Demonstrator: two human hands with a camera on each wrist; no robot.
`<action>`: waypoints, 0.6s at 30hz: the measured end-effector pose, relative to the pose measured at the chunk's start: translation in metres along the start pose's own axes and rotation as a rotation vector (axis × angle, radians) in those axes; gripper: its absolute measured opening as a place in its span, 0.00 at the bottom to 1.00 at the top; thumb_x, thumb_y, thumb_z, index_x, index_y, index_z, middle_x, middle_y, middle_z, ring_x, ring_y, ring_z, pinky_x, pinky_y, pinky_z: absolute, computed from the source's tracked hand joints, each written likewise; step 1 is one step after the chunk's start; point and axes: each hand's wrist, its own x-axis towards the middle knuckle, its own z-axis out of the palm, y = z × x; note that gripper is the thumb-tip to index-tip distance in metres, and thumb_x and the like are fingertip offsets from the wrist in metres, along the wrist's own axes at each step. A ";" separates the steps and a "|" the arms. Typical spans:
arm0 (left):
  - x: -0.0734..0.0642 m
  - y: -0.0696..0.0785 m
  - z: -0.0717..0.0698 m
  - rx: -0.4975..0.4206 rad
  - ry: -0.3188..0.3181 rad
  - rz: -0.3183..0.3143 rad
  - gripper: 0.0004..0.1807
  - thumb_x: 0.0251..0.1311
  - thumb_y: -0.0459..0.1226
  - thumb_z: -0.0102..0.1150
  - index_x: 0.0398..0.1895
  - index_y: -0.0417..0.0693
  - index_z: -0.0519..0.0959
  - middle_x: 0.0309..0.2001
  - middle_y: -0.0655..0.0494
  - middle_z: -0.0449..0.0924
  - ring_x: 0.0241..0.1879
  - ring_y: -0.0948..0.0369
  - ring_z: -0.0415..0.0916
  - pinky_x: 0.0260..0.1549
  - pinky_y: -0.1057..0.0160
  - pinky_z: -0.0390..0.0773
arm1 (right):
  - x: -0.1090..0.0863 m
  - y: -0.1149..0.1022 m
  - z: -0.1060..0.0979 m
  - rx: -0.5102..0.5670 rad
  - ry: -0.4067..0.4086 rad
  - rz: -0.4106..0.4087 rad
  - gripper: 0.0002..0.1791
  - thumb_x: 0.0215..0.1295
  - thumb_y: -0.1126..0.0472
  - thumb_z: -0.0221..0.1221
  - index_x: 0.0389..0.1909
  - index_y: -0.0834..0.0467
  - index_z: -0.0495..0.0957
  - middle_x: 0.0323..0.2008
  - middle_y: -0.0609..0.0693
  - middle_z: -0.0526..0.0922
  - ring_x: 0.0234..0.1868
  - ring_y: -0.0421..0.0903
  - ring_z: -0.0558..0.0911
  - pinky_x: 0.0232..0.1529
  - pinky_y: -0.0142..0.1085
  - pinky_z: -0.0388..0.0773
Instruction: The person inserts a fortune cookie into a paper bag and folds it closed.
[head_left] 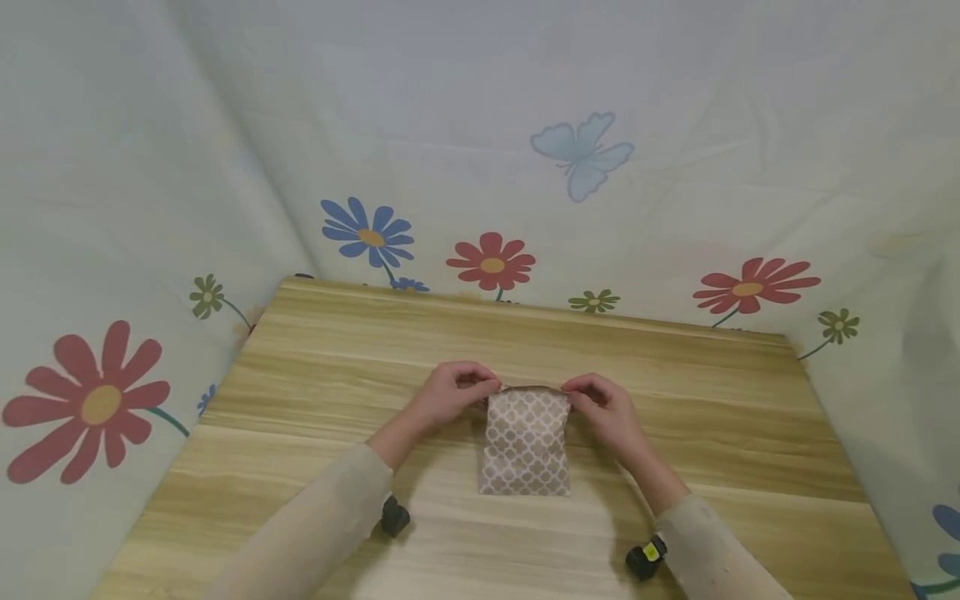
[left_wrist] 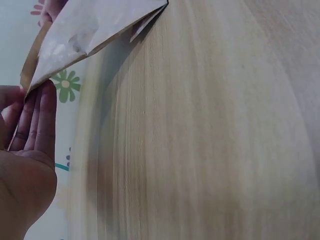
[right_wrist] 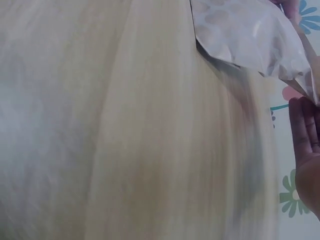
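A small paper bag (head_left: pixel 527 446) with a white lattice pattern on tan stands out in the middle of the head view, its lower end toward me. At its far end the edge bows apart, showing a narrow dark gap. My left hand (head_left: pixel 450 395) pinches the far left corner between thumb and fingers. The far right corner is pinched by my right hand (head_left: pixel 609 414). In the left wrist view, the bag (left_wrist: pixel 95 30) slants up from the fingertips of my left hand (left_wrist: pixel 30 145). The right wrist view shows the bag (right_wrist: pixel 245 37) above my right hand (right_wrist: pixel 307 150).
A wood-grain table (head_left: pixel 337 350) lies under the bag and both arms. Behind it and at its sides hangs a pale cloth (head_left: pixel 450 125) printed with flowers and a butterfly. Small black devices (head_left: pixel 394 517) sit at the wrists, by the sleeves.
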 end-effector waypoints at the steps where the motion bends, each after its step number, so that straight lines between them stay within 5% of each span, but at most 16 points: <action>1: 0.000 0.000 0.000 0.006 0.006 -0.002 0.08 0.72 0.36 0.68 0.48 0.40 0.87 0.44 0.48 0.89 0.40 0.56 0.88 0.45 0.56 0.89 | 0.001 -0.001 -0.001 0.007 -0.009 0.007 0.10 0.78 0.67 0.58 0.51 0.68 0.84 0.51 0.61 0.87 0.48 0.39 0.84 0.51 0.31 0.83; 8: 0.001 0.005 0.004 0.041 0.037 -0.017 0.08 0.70 0.35 0.70 0.48 0.42 0.87 0.40 0.51 0.89 0.38 0.55 0.87 0.42 0.56 0.88 | 0.022 -0.019 -0.008 -0.140 -0.149 -0.013 0.19 0.84 0.53 0.55 0.53 0.65 0.86 0.51 0.58 0.90 0.52 0.45 0.88 0.54 0.36 0.84; 13: 0.003 0.009 0.006 0.055 0.053 -0.041 0.09 0.69 0.36 0.71 0.48 0.42 0.88 0.40 0.52 0.90 0.39 0.55 0.88 0.43 0.56 0.88 | 0.043 -0.041 -0.008 -0.397 -0.343 -0.115 0.13 0.80 0.51 0.62 0.50 0.54 0.90 0.46 0.46 0.91 0.49 0.45 0.86 0.53 0.43 0.82; 18: 0.001 0.010 0.007 0.035 0.057 -0.039 0.08 0.69 0.35 0.70 0.47 0.40 0.88 0.39 0.50 0.90 0.38 0.54 0.88 0.44 0.54 0.89 | 0.058 -0.050 -0.001 -0.446 -0.493 -0.159 0.09 0.78 0.54 0.64 0.46 0.53 0.91 0.43 0.45 0.90 0.45 0.42 0.84 0.49 0.41 0.80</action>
